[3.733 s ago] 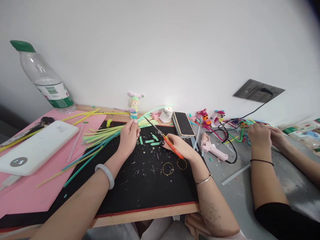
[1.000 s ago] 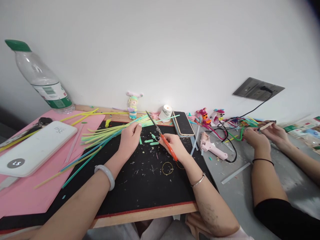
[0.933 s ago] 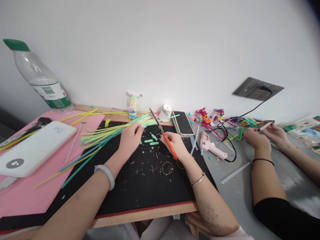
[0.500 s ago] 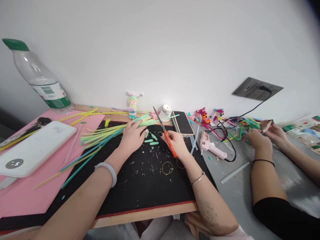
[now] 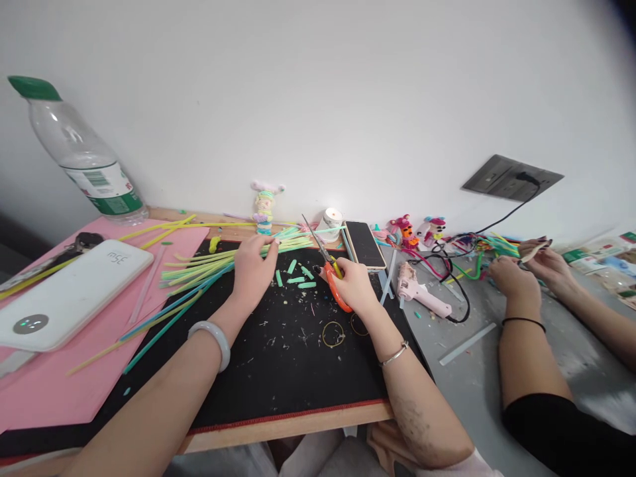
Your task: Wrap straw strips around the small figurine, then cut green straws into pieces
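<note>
My left hand is closed at the fanned bundle of green, yellow and blue pipe cleaners, thumb and fingers together on the stems. The fingertips are partly hidden. In my right hand are scissors with orange handles. Their blades point up and away, and the handles are spread a little. Several short green pipe cleaner pieces lie on the black mat between my hands. Two thin rings, one of them a yellowish ring, lie below my right hand.
A pipe-cleaner doll, a white cup and a phone line the back. On the left are a power bank and a bottle. A pink glue gun lies at right, near a co-worker's hands.
My left hand has drawn back slightly left, its fingers now closer together. Another short green piece shows on the mat beside it. The scissors' handles have spread in my right hand.
</note>
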A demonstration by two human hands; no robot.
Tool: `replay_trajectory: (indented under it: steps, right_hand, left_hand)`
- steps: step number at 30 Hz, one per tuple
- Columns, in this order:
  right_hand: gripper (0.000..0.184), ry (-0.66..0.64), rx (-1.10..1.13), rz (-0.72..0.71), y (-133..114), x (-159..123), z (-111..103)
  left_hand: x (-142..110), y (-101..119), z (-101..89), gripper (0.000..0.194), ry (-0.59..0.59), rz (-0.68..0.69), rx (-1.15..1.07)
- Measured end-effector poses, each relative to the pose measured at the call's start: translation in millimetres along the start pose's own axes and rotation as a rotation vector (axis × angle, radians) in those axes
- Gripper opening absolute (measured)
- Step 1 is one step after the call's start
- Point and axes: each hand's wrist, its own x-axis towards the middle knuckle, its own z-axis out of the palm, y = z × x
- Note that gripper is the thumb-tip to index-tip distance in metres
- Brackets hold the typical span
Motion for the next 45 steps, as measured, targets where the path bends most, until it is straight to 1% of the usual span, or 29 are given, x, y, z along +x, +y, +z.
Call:
replay_trajectory:
  steps: [3, 5, 7, 9, 13, 17, 19, 21, 23, 25, 26, 28, 29, 31, 32, 33, 35, 36, 37, 38, 40, 42, 44, 45]
  right_hand:
    - [0.035, -0.006, -0.144, -0.027, 1.1, -0.4, -2.3]
    - [0.03, -0.036, -0.21, -0.025, 1.9, -0.5, -3.2]
    - [0.028, -0.065, -0.258, -0.009, 3.1, -0.4, -3.3]
    - [0.027, -0.078, -0.297, 0.018, 5.1, -0.2, -2.4]
    - [0.027, -0.053, -0.326, 0.081, 10.8, 0.7, 1.2]
    - [0.023, -0.024, -0.258, 0.16, 15.0, 1.9, 5.4]
    - [0.022, -0.004, -0.225, 0.16, 15.7, 2.5, 6.0]
    - [0.019, 0.041, -0.194, 0.113, 15.3, 3.0, 4.9]
    - [0.016, 0.115, -0.118, 0.032, 13.1, 3.1, 3.1]
    - [0.015, 0.133, 0.038, -0.038, 8.9, 2.4, 2.5]
    - [0.016, 0.102, 0.151, -0.056, 6.0, 1.7, 3.1]
    - [0.022, -0.028, 0.423, -0.052, -0.5, -0.2, 6.5]
    - [0.027, -0.097, 0.57, -0.041, -3.7, -1.2, 8.8]
    - [0.038, -0.185, 0.839, -0.005, -9.2, -3.1, 13.4]
    - [0.039, -0.206, 0.937, 0.014, -11.1, -3.8, 15.0]
    - [0.037, -0.211, 1.006, 0.031, -12.4, -4.2, 16.0]
    - [0.027, -0.181, 1.071, 0.062, -13.0, -4.3, 16.2]
    - [0.023, -0.151, 1.081, 0.075, -12.3, -3.9, 15.7]
    - [0.021, -0.112, 1.085, 0.088, -11.1, -3.3, 15.0]
    - [0.021, -0.067, 1.088, 0.1, -9.6, -2.5, 14.3]
    - [0.022, 0.022, 1.093, 0.118, -6.0, -0.7, 13.4]
    - [0.024, 0.085, 1.092, 0.132, -3.0, 0.8, 13.2]
    - [0.025, 0.12, 1.084, 0.145, -1.6, 1.7, 13.5]
    - [0.025, 0.129, 1.078, 0.148, -1.4, 1.9, 13.5]
  left_hand:
    - [4.6, -2.9, -4.3, 0.019, 0.194, -0.222, -0.219]
    - [7.8, -6.9, -4.7, 0.02, 0.303, -0.322, -0.353]
    - [11.1, -11.1, -3.7, 0.019, 0.391, -0.379, -0.444]
    - [13.9, -14.8, -2.6, 0.02, 0.455, -0.4, -0.518]
    - [17.2, -21.0, -1.6, 0.024, 0.525, -0.415, -0.628]
    - [19.2, -24.2, -3.5, 0.022, 0.573, -0.404, -0.69]
    - [20.4, -23.5, -6.2, 0.023, 0.579, -0.406, -0.726]
    - [21.6, -21.7, -10.1, 0.024, 0.567, -0.425, -0.784]
    - [22.6, -19.1, -14.1, 0.026, 0.523, -0.468, -0.881]
    - [22.7, -16.0, -16.6, 0.027, 0.446, -0.521, -0.993]
    - [22.0, -14.1, -16.9, 0.027, 0.397, -0.537, -1.032]
    - [18.9, -9.2, -15.5, 0.026, 0.271, -0.541, -1.069]
    - [16.4, -6.0, -14.0, 0.026, 0.188, -0.53, -1.07]
    - [10.1, 1.6, -10.7, 0.027, 0.008, -0.5, -1.045]
    - [6.8, 5.7, -9.2, 0.026, -0.075, -0.481, -1.025]
    - [3.8, 9.8, -7.9, 0.025, -0.164, -0.479, -0.997]
    - [-0.9, 16.2, -5.9, 0.026, -0.31, -0.487, -0.906]
    - [-2.4, 18.0, -5.1, 0.025, -0.346, -0.48, -0.855]
    - [-3.2, 18.4, -4.2, 0.023, -0.358, -0.457, -0.798]
    - [-3.7, 17.4, -3.1, 0.021, -0.357, -0.412, -0.716]
    - [-3.9, 11.6, 0.1, 0.02, -0.333, -0.263, -0.491]
    - [-4.1, 2.6, 4.8, 0.021, -0.382, -0.052, -0.199]
    - [-4.7, -6.3, 9.9, 0.027, -0.449, 0.109, -0.036]
    - [-5.0, -9.9, 12.2, 0.029, -0.469, 0.157, 0.016]
